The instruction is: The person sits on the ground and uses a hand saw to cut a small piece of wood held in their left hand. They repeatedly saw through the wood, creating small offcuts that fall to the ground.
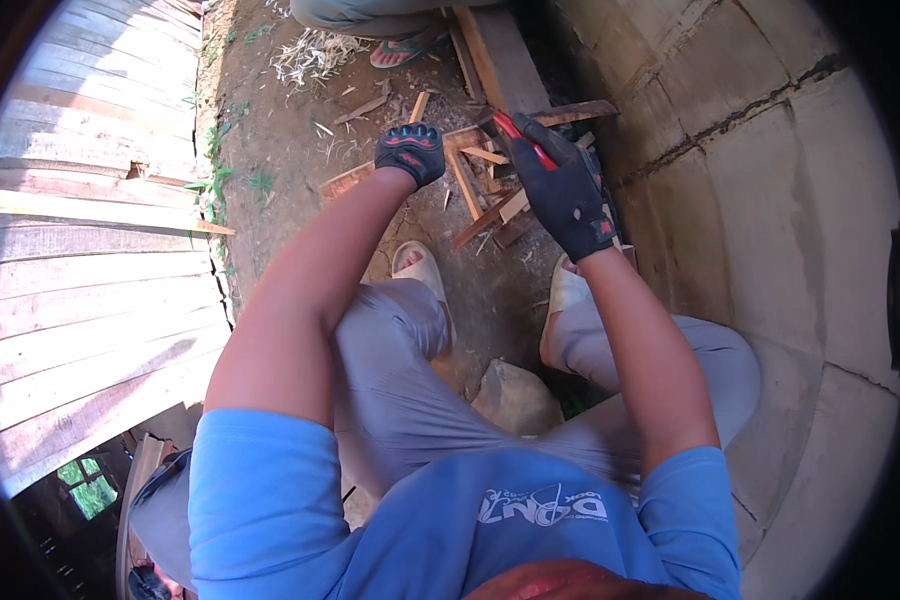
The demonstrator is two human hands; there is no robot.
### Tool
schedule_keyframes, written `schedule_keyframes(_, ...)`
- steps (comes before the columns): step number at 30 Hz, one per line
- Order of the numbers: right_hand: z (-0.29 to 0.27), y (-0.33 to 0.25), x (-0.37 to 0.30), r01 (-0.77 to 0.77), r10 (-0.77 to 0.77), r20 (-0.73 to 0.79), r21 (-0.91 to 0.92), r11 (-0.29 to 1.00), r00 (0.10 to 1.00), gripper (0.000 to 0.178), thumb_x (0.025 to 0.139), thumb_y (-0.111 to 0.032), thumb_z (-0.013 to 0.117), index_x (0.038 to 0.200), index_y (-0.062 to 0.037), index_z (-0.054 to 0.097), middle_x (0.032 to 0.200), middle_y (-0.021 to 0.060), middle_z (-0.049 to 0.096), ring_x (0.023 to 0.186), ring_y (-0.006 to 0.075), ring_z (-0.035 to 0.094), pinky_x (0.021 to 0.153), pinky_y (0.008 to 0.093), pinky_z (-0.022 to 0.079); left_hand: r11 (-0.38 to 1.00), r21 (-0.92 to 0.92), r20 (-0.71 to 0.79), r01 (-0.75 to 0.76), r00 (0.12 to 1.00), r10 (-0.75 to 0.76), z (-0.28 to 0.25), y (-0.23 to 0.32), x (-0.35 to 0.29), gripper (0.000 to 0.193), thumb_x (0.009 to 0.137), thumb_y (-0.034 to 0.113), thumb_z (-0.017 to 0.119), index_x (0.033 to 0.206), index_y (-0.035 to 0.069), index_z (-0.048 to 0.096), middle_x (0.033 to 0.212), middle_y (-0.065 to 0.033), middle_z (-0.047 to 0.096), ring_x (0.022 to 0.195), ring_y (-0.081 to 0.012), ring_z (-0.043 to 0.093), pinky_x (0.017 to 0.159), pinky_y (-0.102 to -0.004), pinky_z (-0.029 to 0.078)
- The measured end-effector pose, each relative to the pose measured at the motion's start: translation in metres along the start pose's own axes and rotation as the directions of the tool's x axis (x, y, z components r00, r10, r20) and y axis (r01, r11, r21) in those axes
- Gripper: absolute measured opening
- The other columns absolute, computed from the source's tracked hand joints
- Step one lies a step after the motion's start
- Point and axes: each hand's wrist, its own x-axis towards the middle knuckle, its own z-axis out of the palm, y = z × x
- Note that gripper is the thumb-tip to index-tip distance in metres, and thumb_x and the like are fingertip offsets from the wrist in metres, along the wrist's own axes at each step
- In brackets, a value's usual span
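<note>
My left hand (pixel 410 152), in a black glove with red marks, is closed in a fist. A short light wooden stick (pixel 420 106) juts out past its knuckles and appears gripped in it. To the right, my right hand (pixel 562 190), also gloved in black, is wrapped around a slim red-handled tool (pixel 522 138). The tool points up and to the left; its working end is too unclear to name. Between and below the hands lie several cut wood strips (pixel 464 184) and offcuts on the ground.
A concrete block wall (pixel 750 180) rises close on the right. Weathered boards (pixel 90 260) run along the left. Ahead are a long timber (pixel 510 70), a pile of shavings (pixel 315 58) and another person's sandalled foot (pixel 405 52). A rock (pixel 517 398) lies between my legs.
</note>
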Motion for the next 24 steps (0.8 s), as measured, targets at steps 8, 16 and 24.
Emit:
schedule_keyframes(8,-0.121,-0.061,-0.108,-0.221,0.220,0.079,-0.002,0.975,0.972,0.037,0.102,-0.021,0.066,0.136,-0.0059,0.071,0.121,0.0175,0.077,0.112,0.0271,0.074,0.098,0.0379,0.055,0.999,0.040,-0.014,-0.034,0.999,0.035,0.012,-0.009,-0.003,0.033,0.092,0.027,0.056,0.111,0.006,0.073,0.114,-0.0219,0.075,0.108,-0.0383,0.073,0.093,-0.0510,0.058)
schedule_keyframes(16,-0.159,-0.070,-0.137,-0.248,0.249,0.001,-0.067,0.966,0.969,0.038,0.105,-0.016,0.061,0.140,-0.0030,0.068,0.126,0.0164,0.075,0.115,0.0230,0.071,0.100,0.0355,0.054,1.000,0.008,0.002,-0.028,1.000,0.028,-0.002,-0.004,0.008,0.033,0.091,0.028,0.057,0.111,0.008,0.074,0.115,-0.0203,0.075,0.109,-0.0374,0.073,0.094,-0.0502,0.058)
schedule_keyframes(24,-0.192,-0.055,-0.077,-0.339,0.337,0.046,0.202,0.919,0.940,0.039,0.106,-0.015,0.058,0.139,0.0045,0.066,0.137,0.0170,0.069,0.122,0.0227,0.067,0.106,0.0366,0.050,0.999,0.038,0.035,-0.013,0.999,0.011,-0.005,-0.009,0.007,0.034,0.090,0.028,0.058,0.111,0.008,0.075,0.115,-0.0175,0.075,0.108,-0.0359,0.074,0.093,-0.0501,0.058)
